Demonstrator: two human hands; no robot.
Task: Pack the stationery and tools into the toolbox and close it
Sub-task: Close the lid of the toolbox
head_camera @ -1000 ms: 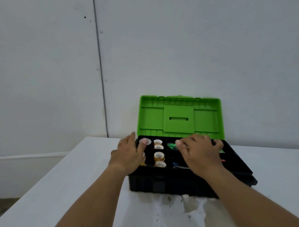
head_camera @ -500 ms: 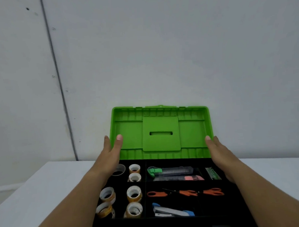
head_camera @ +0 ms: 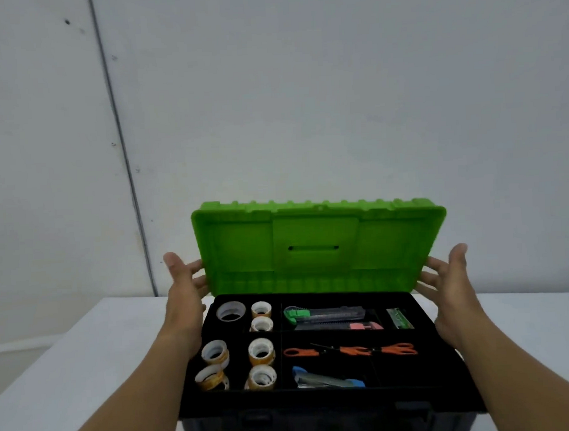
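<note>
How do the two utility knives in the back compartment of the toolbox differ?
The green-ended knife lies farther back, nearer the lid; the pink-ended knife lies in front of it. The coloured end of the green-ended knife points left, that of the pink-ended knife points right. The green-ended knife looks thicker, with a clear body; the pink-ended knife looks slimmer. Both lie flat, side by side, lengthwise in the same compartment.

perhaps a lab: bare wall (head_camera: 303, 84)
</note>
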